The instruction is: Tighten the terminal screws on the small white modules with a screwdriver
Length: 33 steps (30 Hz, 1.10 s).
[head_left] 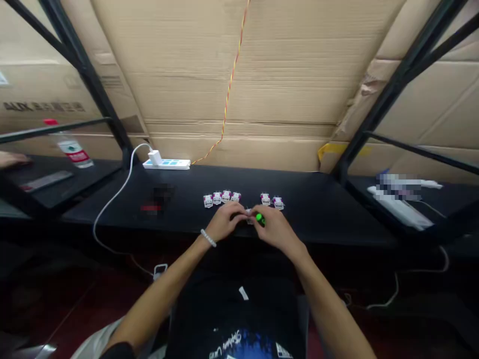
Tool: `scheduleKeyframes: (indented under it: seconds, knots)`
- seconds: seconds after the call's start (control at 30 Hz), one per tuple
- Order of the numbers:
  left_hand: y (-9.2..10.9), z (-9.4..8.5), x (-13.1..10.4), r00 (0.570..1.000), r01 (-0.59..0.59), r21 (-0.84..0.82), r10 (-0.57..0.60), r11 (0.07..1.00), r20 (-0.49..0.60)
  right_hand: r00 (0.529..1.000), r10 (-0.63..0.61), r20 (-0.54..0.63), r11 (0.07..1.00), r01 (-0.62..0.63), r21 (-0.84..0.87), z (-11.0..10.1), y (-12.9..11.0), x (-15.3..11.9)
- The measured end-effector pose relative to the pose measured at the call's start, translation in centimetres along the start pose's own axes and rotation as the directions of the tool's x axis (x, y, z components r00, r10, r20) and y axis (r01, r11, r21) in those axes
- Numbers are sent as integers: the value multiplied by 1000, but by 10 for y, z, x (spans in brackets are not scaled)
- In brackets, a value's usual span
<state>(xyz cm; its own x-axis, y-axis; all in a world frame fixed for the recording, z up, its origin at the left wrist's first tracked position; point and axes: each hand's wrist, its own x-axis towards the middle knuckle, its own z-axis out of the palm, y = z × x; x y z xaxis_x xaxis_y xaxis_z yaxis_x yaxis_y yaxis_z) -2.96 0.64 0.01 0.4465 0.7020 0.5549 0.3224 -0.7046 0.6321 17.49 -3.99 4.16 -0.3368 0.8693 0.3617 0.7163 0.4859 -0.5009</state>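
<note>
Both hands, left (227, 221) and right (275, 228), grip a small white piece (249, 216) between them — the right also holds a green-tipped tool (260, 219). Similar white-and-purple pieces (226, 196) lie beyond — on the black tabletop (322, 209).

The head view looks forward and down from above the lap, over both hands (245, 219), onto the counter (318, 209).

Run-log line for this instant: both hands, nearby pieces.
left hand: fingers at white piece | right hand: holding green-ended tool | beyond: four similar pieces, pair farther right
</note>
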Motion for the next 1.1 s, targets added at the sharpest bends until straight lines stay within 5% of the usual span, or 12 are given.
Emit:
scheduleKeyframes:
  seconds: [0.23,1.1]
  knots:
    - [-6,5,-2,999,-47,122,45,991,17,999,18,51,998,-15,-57,2,3,2]
    - [-10,6,-5,995,-10,76,2,997,96,1000,-9,7,997,10,-79,11,21,-7]
